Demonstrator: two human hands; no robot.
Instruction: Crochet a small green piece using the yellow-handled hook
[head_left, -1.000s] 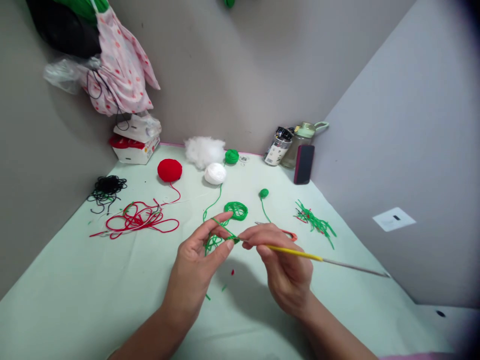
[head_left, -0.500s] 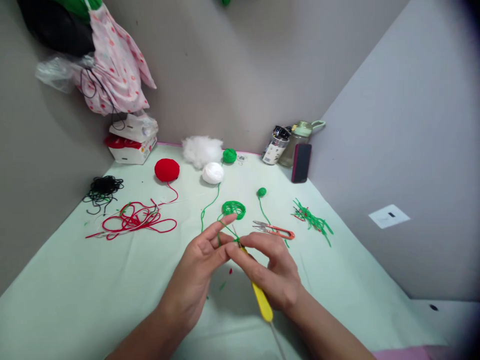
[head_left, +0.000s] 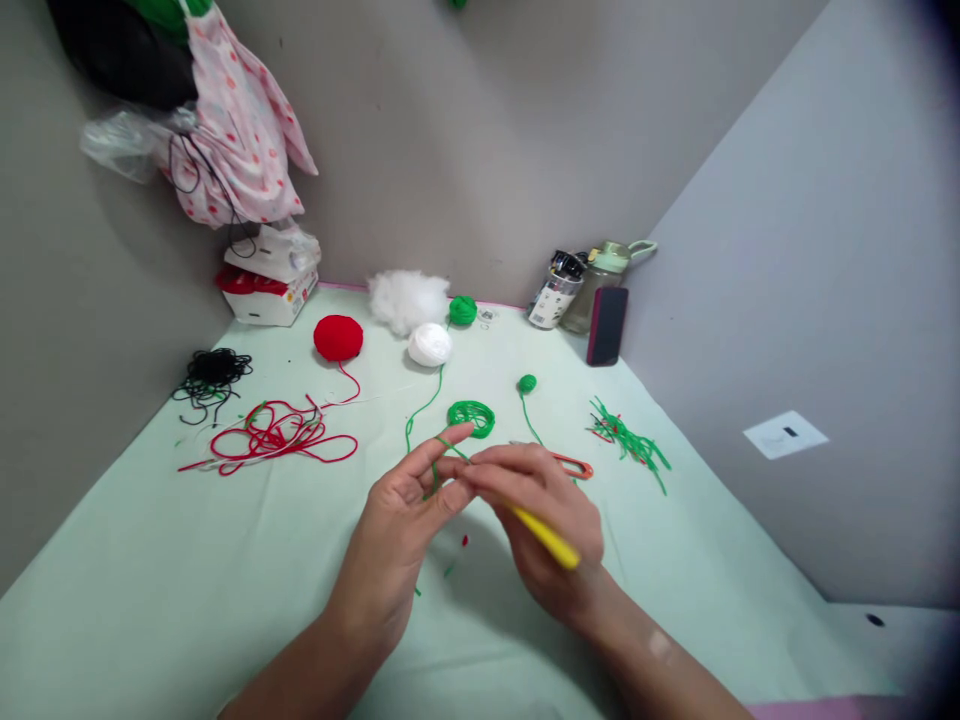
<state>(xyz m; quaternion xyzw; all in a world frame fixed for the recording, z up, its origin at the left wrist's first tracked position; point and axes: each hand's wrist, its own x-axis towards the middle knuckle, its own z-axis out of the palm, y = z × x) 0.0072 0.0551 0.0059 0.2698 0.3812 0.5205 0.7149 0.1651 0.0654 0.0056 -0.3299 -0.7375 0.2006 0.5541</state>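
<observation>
In the head view, the left hand (head_left: pixel 397 530) holds green yarn (head_left: pixel 454 450) strung over its index finger, the right hand (head_left: pixel 551 500) grips a yellow-handled tool (head_left: pixel 551 542), and their meeting fingertips hide any finished work, though the loose green coil (head_left: pixel 472 421) beyond suggests plenty left.

Left fingers (head_left: pixel 425 458) partly spread, right fingers (head_left: pixel 517 482) curled, forearms (head_left: pixel 304 660) converging

yellow hook handle (head_left: pixel 551 540), green yarn (head_left: pixel 472 419), red yarn ball (head_left: pixel 338 339), pink cloth with red dots (head_left: pixel 240 130)
</observation>
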